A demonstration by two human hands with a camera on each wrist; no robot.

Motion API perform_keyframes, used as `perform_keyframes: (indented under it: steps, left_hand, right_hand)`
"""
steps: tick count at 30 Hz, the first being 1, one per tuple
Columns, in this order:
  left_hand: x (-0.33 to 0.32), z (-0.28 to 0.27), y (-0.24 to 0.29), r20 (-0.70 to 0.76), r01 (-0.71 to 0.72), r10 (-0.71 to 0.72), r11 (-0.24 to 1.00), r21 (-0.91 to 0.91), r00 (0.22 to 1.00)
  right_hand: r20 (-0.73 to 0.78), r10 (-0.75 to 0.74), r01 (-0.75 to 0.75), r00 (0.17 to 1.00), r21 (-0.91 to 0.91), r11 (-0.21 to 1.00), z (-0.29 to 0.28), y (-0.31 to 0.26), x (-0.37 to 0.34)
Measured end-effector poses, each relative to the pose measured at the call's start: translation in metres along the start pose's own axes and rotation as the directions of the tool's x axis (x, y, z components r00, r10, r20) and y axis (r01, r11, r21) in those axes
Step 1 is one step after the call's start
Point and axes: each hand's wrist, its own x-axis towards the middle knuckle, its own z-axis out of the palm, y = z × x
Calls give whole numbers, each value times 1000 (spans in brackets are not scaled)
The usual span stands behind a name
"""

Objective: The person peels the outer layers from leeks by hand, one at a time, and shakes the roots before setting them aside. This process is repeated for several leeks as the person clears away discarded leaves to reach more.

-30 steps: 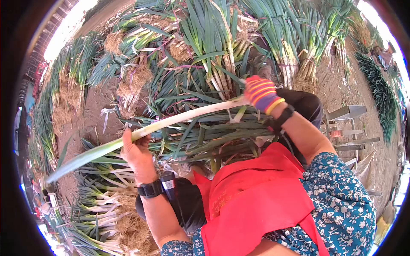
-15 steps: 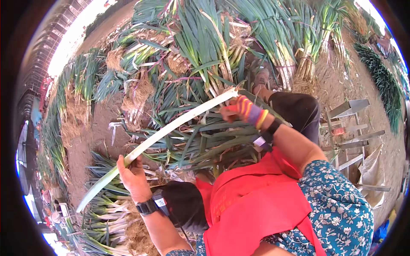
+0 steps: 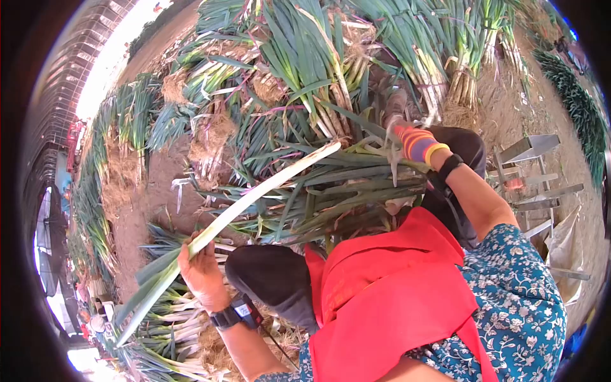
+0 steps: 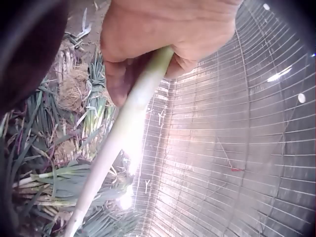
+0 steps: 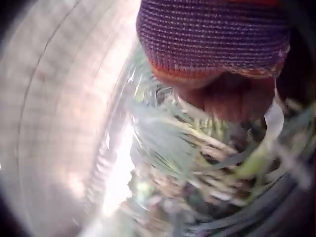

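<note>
My bare left hand (image 3: 202, 270) grips a long leek (image 3: 264, 186) partway along its length. Its white end slants up and to the right over piled leaves, while the green leaves (image 3: 149, 290) hang down to the left. In the left wrist view, the thumb and fingers wrap round the leek (image 4: 118, 128). My right hand (image 3: 417, 143), in a striped knit glove with bare fingertips, is apart from the leek's white end, over my knee. Its fingers are curled, and a pale peeled strip (image 3: 394, 159) dangles from them. The right wrist view shows this strip (image 5: 274, 118) blurred beside the gloved hand.
Tied leek bundles (image 3: 423, 76) stand across the far side. Loose green leaves (image 3: 344, 197) lie heaped before my knees. More leeks with roots (image 3: 184, 325) lie at the lower left. A metal stand (image 3: 531, 153) is at my right.
My right hand was at the leek's white end; it has come off it and moved right with a peeled strip. The leek has tilted more steeply, still in my left hand.
</note>
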Motion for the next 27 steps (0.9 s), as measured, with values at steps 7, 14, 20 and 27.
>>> perform_keyframes:
  steps: [7, 14, 20, 27]
  left_hand:
    - [-5, 62, -9, 258, 27, -20, 999, -23, 966]
    - [-14, 117, 1, 50, -110, 117, 986, -127, 992]
    - [-6, 180, -20, -53, -167, 172, 982, 84, 984]
    - [-53, 180, -134, 497, -449, 179, 741, 500, 849]
  right_hand:
    - [-531, -349, 452, 772, 72, 889, -113, -102, -24]
    - [-8, -417, 339, 909, 599, 726, -17, -133, -57]
    - [-18, -339, 185, 941, 864, 469, -50, -167, -58]
    - [-291, -218, 362, 931, 796, 485, -73, -178, -32]
